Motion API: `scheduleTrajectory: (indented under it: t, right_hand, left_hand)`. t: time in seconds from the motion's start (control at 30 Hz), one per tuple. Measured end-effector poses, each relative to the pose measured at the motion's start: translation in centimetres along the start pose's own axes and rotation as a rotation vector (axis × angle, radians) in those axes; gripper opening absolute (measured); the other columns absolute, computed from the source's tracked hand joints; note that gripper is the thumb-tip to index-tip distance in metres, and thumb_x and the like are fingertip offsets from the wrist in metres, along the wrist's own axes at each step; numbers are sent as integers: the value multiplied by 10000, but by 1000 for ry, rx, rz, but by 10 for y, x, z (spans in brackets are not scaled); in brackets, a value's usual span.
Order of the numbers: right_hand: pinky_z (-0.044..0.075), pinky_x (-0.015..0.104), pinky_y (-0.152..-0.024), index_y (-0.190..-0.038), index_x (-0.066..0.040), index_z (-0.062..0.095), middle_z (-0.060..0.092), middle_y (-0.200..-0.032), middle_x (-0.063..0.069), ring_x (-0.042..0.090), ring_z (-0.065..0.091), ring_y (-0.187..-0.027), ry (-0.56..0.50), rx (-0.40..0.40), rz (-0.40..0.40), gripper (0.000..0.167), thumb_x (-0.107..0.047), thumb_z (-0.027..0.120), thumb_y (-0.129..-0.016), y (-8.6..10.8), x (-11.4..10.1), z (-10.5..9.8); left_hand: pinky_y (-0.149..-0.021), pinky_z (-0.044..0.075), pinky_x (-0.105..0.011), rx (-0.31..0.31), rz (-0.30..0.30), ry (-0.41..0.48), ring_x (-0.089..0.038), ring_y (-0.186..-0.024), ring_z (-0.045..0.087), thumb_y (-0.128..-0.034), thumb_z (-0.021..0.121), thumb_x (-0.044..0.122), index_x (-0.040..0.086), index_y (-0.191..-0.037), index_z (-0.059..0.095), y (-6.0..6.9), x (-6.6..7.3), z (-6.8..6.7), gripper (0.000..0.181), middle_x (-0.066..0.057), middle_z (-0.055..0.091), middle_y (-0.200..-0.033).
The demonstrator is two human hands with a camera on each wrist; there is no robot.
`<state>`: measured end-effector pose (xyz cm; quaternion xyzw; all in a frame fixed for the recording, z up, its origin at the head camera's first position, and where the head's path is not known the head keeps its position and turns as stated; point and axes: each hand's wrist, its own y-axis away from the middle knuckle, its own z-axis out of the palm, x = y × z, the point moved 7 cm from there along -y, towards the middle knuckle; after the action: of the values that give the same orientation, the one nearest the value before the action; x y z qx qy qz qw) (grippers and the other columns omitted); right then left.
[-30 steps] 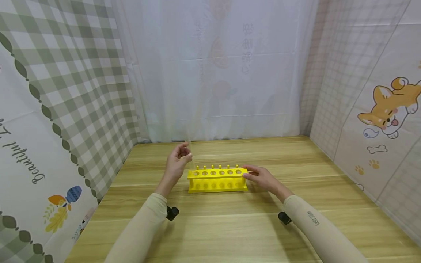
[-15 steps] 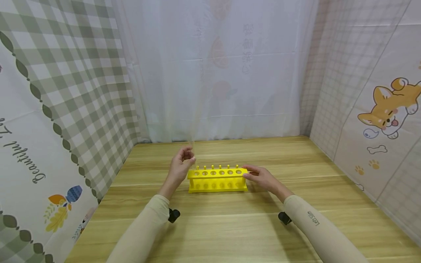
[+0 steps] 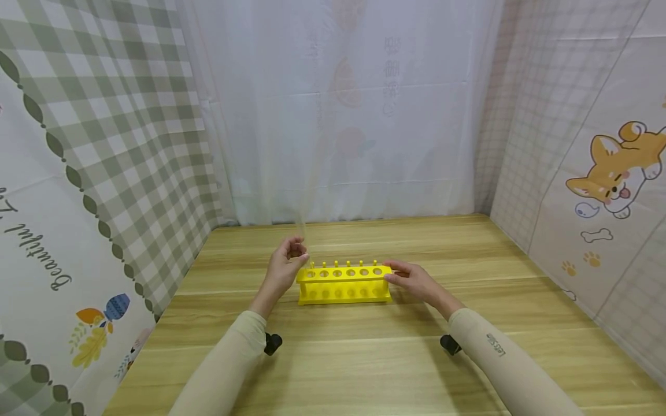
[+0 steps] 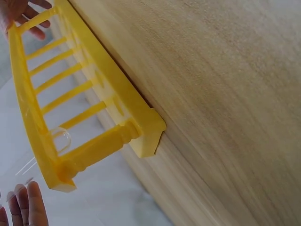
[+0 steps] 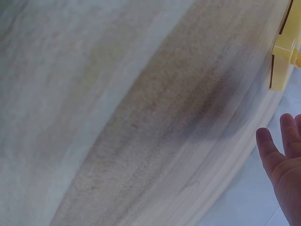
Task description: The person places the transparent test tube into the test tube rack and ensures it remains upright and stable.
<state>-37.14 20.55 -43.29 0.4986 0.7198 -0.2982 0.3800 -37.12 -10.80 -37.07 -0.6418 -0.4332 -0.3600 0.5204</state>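
Note:
A yellow test tube rack (image 3: 344,292) stands upright on the table. My left hand (image 3: 282,267), at its left end, pinches a clear test tube (image 3: 302,230), faint against the background. In the left wrist view the rounded bottom of the test tube (image 4: 62,139) pokes through the end hole of the rack's top plate, above the base. The left hand's fingers (image 4: 35,205) show at that view's lower corner. My right hand (image 3: 413,282) grips the right end of the rack's top plate between thumb and fingers. In the right wrist view only part of that hand (image 5: 287,172) shows, near the rack's base (image 5: 280,70).
The wooden table (image 3: 354,358) spreads around the rack on all sides. A white curtain (image 3: 416,144) hangs behind it. Checked cloth (image 3: 140,115) stands at the left, and a dog-print cloth (image 3: 577,144) at the right.
My left hand has moved right and slightly down with the test tube, bringing it into the rack's leftmost hole. The right hand and the rack have stayed still.

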Motion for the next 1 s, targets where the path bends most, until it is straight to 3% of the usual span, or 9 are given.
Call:
scheduleTrajectory:
  t: [0.03, 0.2, 0.4, 0.67, 1.0]
  right_hand:
    - [393, 530, -1065, -1459, -6, 470, 442, -1484, 224, 434, 449, -1320, 4, 1, 1, 586, -346, 601, -1001, 0, 0, 0]
    - [386, 531, -1070, -1465, -5, 462, 437, -1490, 220, 434, 438, -1330, 0, 1, 11, 598, -354, 601, -999, 0, 0, 0]
    - [379, 529, -1076, -1465, -12, 466, 442, -1490, 209, 428, 434, -1334, -14, 0, 12, 602, -353, 613, -992, 1, 0, 1]
    - [381, 538, -1071, -1463, 11, 456, 434, -1486, 235, 445, 433, -1329, -7, -1, -5, 570, -302, 596, -1008, 2, -3, 1]
    - [373, 577, -1059, -1438, 92, 436, 420, -1465, 303, 502, 420, -1312, -17, -12, -5, 513, -178, 573, -1024, 11, -25, 1]
  left_hand:
    - [-847, 469, -200, -2, 0, 1, -293, -1026, 569, -951, 630, -23, 1, -1298, 536, -2, -6, 0, 360, -241, 584, -1130]
    - [-847, 497, -273, -2, 6, -25, -259, -956, 583, -938, 634, -48, 1, -1258, 561, 0, -6, 2, 331, -199, 600, -1063]
    - [-810, 506, -259, -8, 10, -59, -252, -928, 591, -923, 651, -54, -14, -1246, 573, 2, -9, 3, 335, -199, 610, -1050]
    - [-742, 508, -234, -33, -36, -64, -242, -914, 585, -937, 647, -24, 9, -1276, 574, 6, -15, 4, 348, -161, 613, -1055]
    - [-751, 523, -269, -34, -27, -101, -249, -919, 604, -922, 661, -33, 10, -1247, 593, 8, -20, 7, 335, -124, 621, -1018]
